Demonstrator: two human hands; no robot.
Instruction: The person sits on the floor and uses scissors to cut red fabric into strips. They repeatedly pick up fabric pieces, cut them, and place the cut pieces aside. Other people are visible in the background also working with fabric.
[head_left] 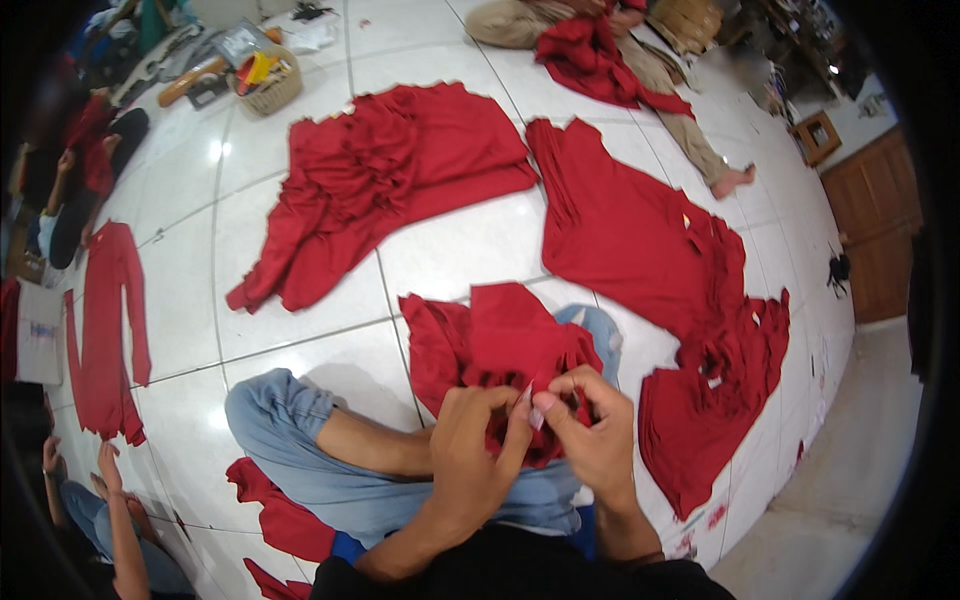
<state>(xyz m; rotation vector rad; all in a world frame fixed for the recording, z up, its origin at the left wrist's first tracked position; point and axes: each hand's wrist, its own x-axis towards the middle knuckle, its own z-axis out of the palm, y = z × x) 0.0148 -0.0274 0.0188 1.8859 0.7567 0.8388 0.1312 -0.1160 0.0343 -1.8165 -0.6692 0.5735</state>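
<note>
On my lap, over crossed legs in light blue jeans, lies a bunched red garment (515, 335). My left hand (470, 440) is closed, pinching its near edge between thumb and fingers. Close beside it, my right hand (595, 430) is closed in a pinch on the same edge. A small whitish piece (536, 412), perhaps a label, shows between the two thumbs; its kind is too small to tell. The folds under my hands are partly hidden.
Red garment piles (450, 140) lie ahead on the white tiles, with more red garments (625, 220) to the right. A person's bare foot (735, 180) reaches in at the far right. Other people's hands (108, 465) work at the left, near a spread red shirt (103, 320). A basket (270, 90) stands far left.
</note>
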